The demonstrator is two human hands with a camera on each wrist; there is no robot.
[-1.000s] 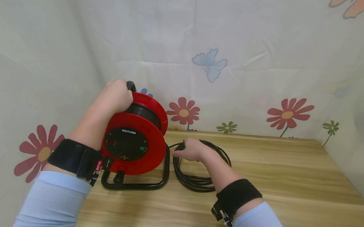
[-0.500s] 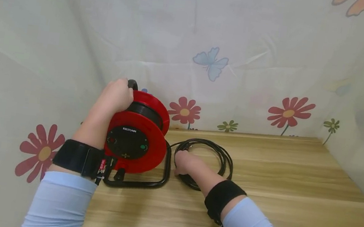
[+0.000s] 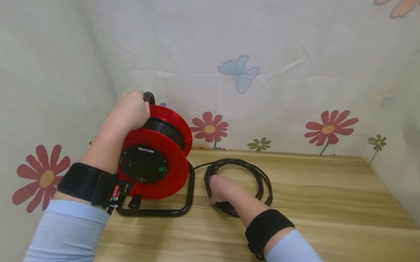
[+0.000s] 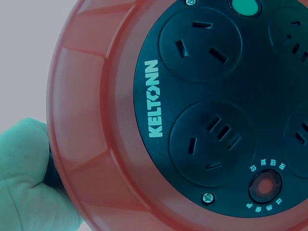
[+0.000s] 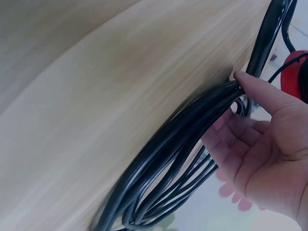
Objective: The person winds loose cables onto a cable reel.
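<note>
A red cable reel [image 3: 154, 159] with a black socket face [image 4: 216, 106] stands upright in its black tube frame [image 3: 167, 209] at the table's back left. My left hand [image 3: 130, 109] grips the black handle [image 3: 150, 96] on top of it, and shows at the reel's rim in the left wrist view [image 4: 29, 183]. A loose coil of black cable [image 3: 256, 174] lies flat just right of the reel. My right hand [image 3: 220, 188] is on the coil's near-left side. In the right wrist view the thumb [image 5: 262, 91] presses on the bundled strands [image 5: 178, 144], with the fingers curled behind them.
The wooden table [image 3: 342, 219] stretches to the right and front of the coil. Floral sheeting [image 3: 241, 73] hangs close behind the reel and along both sides. A single cable strand [image 3: 199, 165] runs from the reel to the coil.
My right hand has slid from the coil's far-left edge down to its near-left side and closed round the strands. The left hand and reel have stayed put.
</note>
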